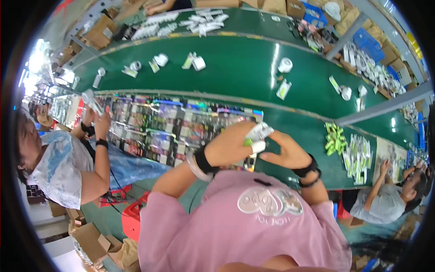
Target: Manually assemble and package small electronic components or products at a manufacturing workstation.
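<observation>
My left hand point(231, 144) is closed round a small white piece with a green patch point(259, 132), in front of my chest at the table's near edge. Its exact kind cannot be made out. My right hand point(289, 153) is just to the right, thumb and forefinger apart, its forefinger close to the piece; whether they touch is unclear. Both wrists wear black bands. To the right lie a pile of bright green slips point(335, 138) and a stack of white-and-green packs point(358, 158). Left of my hands, many shiny packets point(158, 124) lie in rows.
Beyond runs a green conveyor belt point(235, 59) with white rolls point(285, 65) and white-green packs point(284, 89) spaced along it. A grey metal post point(385, 104) slants in at the right. Co-workers sit at left point(63, 158) and right point(385, 199). A red stool point(131, 220) stands at lower left.
</observation>
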Tool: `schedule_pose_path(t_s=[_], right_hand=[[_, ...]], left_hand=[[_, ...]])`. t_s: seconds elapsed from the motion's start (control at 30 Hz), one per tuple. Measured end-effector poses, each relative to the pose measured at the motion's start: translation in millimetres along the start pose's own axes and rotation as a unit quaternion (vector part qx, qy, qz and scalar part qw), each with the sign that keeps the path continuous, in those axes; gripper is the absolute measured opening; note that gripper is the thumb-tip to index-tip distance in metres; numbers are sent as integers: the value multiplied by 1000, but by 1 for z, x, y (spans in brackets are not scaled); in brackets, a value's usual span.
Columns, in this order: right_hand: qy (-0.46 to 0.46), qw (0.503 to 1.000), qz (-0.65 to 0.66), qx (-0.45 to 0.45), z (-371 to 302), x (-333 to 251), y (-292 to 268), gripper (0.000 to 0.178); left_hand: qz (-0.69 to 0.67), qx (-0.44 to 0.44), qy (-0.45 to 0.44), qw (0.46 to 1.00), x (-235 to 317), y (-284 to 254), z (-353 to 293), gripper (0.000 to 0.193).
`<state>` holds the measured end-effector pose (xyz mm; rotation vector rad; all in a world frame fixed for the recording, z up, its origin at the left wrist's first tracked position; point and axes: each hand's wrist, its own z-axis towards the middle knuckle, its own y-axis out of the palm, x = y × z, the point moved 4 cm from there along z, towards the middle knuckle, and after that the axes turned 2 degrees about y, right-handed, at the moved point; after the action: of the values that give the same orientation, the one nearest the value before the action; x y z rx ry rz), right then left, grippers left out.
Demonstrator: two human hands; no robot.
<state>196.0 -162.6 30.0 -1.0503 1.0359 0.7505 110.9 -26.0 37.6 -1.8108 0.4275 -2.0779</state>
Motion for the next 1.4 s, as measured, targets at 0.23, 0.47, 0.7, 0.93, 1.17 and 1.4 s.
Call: schedule_pose_path(t_s=[0.23, 0.47, 0.7, 0.93, 1.17, 1.4], right_hand=[[50, 996, 67, -7, -17, 37, 53, 16], [-131, 929, -263, 224, -20, 11, 37, 7], [66, 969, 77, 223, -21, 27, 44, 15], [-106, 955, -200, 191, -22, -8, 41, 25], [-164, 940, -199, 224, -28, -11, 48, 17], [-189, 924, -230, 239, -26, -10, 48, 25]], left_hand=[[-30, 55, -13, 998, -10, 7, -39, 34], [-372, 109, -134, 912, -30, 28, -51, 35], [-467, 135, -147, 862, -31, 41, -54, 29], [-493, 176, -170, 835, -41, 48, -65, 23], [-461, 165, -135, 861, -31, 57, -74, 38], [-424, 161, -90, 887, -29, 58, -74, 44]])
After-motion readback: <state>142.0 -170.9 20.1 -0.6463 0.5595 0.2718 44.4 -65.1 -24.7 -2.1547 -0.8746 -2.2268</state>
